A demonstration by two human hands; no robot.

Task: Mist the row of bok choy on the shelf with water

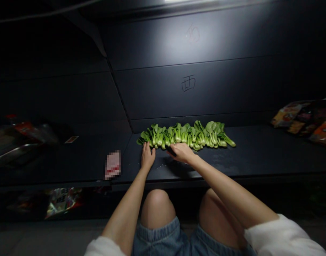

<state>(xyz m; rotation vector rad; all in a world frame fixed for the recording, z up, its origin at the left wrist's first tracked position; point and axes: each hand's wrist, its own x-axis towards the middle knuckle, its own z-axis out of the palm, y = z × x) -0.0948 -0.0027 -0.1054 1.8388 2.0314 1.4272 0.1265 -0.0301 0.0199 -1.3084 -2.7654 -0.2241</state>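
A row of green bok choy (178, 134) lies along the dark shelf (232, 161), leaves toward the back panel and pale stems toward me. At the left end of the row, my left hand (148, 156) reaches in with its fingers stretched out, the tips at the leaves and stems. Just in front of the middle of the row, my right hand (182, 153) is closed around a black handle-like object (170, 150). Most of that object is hidden by the hand, so its kind does not show.
Colourful packets (293, 115) stand at the right end of the shelf. To the left are a pixelated card (113, 165), a small card (71, 139) and blurred packaged goods (29, 133). A shiny packet (62, 201) sits on the lower level. The back panel (157, 89) rises behind.
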